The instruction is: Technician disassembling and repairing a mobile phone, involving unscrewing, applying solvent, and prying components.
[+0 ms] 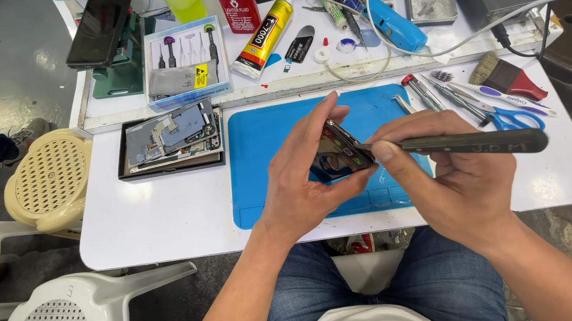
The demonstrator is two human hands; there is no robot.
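Above the blue mat (pixel 267 184) my left hand (pixel 303 187) tilts the phone (pixel 338 153), fingers wrapped round its edges so the screen faces me. My right hand (pixel 455 182) pinches a dark tool (pixel 468 145), tip touching the phone's rim. Scissors (pixel 512 117) and screwdrivers (pixel 428 94) lie near on the white surface (pixel 164 216).

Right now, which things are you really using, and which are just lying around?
In use:
left hand holding the phone
right hand pressing a dark flat tool against its edge
blue mat beneath

Lying about:
yellow glue tube
blue scissors
brush
box of small tools
tray of phone parts
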